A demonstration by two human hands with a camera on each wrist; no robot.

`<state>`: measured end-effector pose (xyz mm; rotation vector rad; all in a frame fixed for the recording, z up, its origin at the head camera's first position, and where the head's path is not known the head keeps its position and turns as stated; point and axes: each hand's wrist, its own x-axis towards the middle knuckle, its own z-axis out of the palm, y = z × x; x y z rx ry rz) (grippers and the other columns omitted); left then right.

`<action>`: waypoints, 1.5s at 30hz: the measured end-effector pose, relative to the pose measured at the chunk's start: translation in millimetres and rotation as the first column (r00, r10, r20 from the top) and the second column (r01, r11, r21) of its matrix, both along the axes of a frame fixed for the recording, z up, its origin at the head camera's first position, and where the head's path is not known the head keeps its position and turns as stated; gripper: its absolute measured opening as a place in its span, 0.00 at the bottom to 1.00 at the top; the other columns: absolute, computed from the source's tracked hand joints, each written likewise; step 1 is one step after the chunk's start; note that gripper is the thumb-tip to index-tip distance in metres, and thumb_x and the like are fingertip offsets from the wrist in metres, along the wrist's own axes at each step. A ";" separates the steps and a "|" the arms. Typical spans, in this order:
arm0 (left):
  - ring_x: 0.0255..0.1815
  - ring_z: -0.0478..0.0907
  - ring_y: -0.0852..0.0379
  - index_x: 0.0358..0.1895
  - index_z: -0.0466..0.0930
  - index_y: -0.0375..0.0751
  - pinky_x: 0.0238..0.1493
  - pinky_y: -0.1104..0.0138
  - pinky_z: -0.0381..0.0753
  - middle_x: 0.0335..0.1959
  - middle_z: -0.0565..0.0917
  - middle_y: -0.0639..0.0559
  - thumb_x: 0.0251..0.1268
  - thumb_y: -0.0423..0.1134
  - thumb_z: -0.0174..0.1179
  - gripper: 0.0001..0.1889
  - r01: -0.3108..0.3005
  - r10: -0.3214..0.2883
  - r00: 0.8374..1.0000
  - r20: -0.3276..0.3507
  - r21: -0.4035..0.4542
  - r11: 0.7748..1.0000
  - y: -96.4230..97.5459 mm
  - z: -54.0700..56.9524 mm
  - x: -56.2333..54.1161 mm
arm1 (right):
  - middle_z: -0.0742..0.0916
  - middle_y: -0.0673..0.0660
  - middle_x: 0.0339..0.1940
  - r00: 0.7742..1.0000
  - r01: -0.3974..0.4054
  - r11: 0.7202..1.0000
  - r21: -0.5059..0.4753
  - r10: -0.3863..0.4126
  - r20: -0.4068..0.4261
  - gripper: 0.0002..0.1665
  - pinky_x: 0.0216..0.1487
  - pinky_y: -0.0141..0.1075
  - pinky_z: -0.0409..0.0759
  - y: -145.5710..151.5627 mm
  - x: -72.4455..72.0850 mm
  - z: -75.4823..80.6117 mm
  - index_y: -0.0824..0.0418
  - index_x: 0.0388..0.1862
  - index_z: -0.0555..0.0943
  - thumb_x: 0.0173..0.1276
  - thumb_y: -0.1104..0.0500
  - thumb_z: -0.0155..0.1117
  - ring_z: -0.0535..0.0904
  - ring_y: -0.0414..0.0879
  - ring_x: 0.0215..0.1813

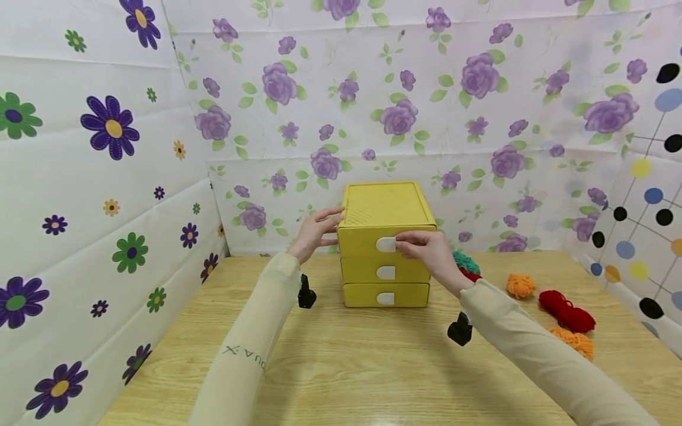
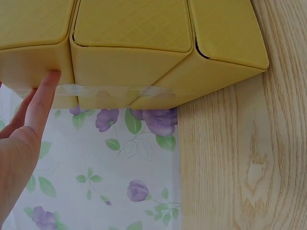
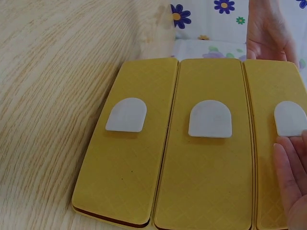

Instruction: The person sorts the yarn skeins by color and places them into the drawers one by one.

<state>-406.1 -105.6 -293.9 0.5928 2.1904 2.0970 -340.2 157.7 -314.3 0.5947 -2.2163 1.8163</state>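
A yellow three-drawer box [image 1: 389, 204] stands on the table, a white tab handle on each drawer front. My right hand [image 1: 430, 249] pinches the right edge of the top drawer's handle [image 1: 385, 244]; the right wrist view shows its fingers [image 3: 288, 165] at the straight edge of that tab. All three drawers look closed. On the box's left side, my left hand [image 1: 313, 235] rests with its fingers extended. In the left wrist view a fingertip [image 2: 53, 76] touches the side wall near the top drawer.
Behind and right of the box lies teal yarn [image 1: 466, 262] with red yarn partly hidden by the right arm. Farther right are an orange yarn ball [image 1: 520, 286], a red skein [image 1: 567, 311] and more orange yarn [image 1: 574, 342]. Flowered cloth [image 1: 298, 142] hangs behind the wooden table [image 1: 373, 367].
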 end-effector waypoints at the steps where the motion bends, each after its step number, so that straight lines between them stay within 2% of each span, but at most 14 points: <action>1: 0.47 0.71 0.46 0.61 0.71 0.45 0.42 0.56 0.76 0.56 0.71 0.47 0.65 0.42 0.55 0.21 -0.001 0.001 1.000 0.000 -0.001 1.000 0.0 -0.2 -0.2 | 0.82 0.67 0.40 1.000 0.004 1.000 0.002 -0.004 -0.001 0.14 0.40 0.42 0.78 -0.3 -0.3 0.0 0.74 0.45 0.80 0.62 0.67 0.61 0.80 0.57 0.41; 12: 0.48 0.72 0.46 0.60 0.72 0.45 0.42 0.56 0.77 0.55 0.72 0.47 0.65 0.42 0.56 0.20 -0.015 0.015 1.000 0.010 0.012 1.000 -0.3 0.1 -1.2 | 0.83 0.66 0.39 1.000 -0.009 1.000 -0.012 0.009 0.010 0.11 0.40 0.41 0.78 -0.5 -1.5 0.4 0.74 0.42 0.80 0.61 0.68 0.60 0.81 0.53 0.40; 29: 0.49 0.71 0.46 0.61 0.71 0.45 0.42 0.56 0.76 0.56 0.71 0.47 0.65 0.43 0.55 0.21 -0.011 0.011 1.000 -0.003 -0.001 1.000 -0.2 -1.0 0.3 | 0.83 0.65 0.38 0.995 -0.042 0.999 0.009 0.041 0.088 0.12 0.42 0.44 0.77 2.2 12.8 6.3 0.73 0.43 0.81 0.62 0.67 0.61 0.81 0.52 0.40; 45: 0.50 0.71 0.47 0.60 0.72 0.47 0.42 0.57 0.76 0.57 0.70 0.49 0.64 0.44 0.56 0.21 -0.022 0.022 1.000 0.015 0.003 1.000 0.1 0.2 -0.1 | 0.84 0.65 0.38 0.997 -0.050 0.996 0.075 0.045 0.060 0.13 0.41 0.44 0.77 3.9 28.3 8.8 0.72 0.42 0.82 0.60 0.64 0.62 0.81 0.53 0.39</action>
